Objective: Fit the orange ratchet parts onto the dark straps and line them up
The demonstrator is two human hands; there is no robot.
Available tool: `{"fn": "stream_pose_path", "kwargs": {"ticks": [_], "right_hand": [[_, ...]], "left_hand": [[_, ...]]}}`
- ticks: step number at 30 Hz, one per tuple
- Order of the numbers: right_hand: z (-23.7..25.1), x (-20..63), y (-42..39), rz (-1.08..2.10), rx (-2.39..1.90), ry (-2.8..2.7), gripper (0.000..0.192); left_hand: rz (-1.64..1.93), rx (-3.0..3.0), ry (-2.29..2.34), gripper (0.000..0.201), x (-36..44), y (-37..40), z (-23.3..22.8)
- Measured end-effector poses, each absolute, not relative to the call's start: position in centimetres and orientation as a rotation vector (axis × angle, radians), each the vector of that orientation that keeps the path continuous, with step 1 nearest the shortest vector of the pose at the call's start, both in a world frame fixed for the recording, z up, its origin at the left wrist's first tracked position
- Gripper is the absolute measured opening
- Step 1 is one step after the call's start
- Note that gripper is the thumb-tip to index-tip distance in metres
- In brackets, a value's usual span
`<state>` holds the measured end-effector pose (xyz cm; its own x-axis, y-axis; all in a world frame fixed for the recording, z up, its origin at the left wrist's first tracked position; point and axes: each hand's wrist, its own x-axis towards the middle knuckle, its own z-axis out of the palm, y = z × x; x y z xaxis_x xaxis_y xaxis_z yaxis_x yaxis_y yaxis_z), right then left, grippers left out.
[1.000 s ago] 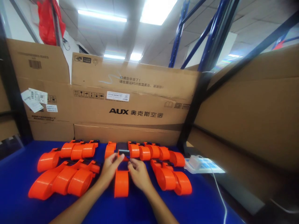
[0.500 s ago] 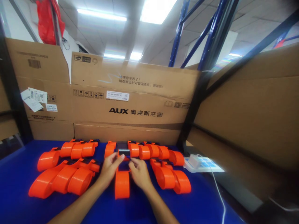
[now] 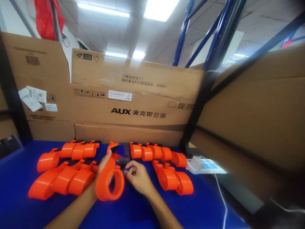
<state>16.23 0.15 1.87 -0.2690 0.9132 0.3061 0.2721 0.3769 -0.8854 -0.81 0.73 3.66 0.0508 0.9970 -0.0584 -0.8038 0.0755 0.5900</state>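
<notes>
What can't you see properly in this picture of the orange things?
- Left hand: mostly hidden in the head view behind the orange ring piece it holds.
- Right hand: its fingertips curl under at the dark part; the grip is unclear.
- Small print on the cardboard box label: too small, blurred.
- White cable: cut off at the bottom edge.

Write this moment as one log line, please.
left hand: holds orange tape dispenser tilted on edge | right hand: at its black end | blue table: more orange dispensers in rows
</notes>
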Motion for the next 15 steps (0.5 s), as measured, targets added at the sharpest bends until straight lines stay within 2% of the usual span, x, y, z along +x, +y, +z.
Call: {"fn": "stream_pose_path", "kwargs": {"ticks": [4,9,15], "right_hand": [[2.2,15.9,-0.4,0.844,-1.081,-1.888,0.01],[3.3,16.2,-1.1,0.546,-1.071,-2.183,0.004],[3.8,17.1,-1.7,0.457,-1.065,-2.359,0.016]], "left_hand": [[1.46,0.378,0.48,0.044,-1.1,0.3,4.6],[1.434,0.501,0.573,0.048,-1.1,0.2,4.9],[1.54,0.614,0.726,0.047,-1.0,1.1,3.3]]}}
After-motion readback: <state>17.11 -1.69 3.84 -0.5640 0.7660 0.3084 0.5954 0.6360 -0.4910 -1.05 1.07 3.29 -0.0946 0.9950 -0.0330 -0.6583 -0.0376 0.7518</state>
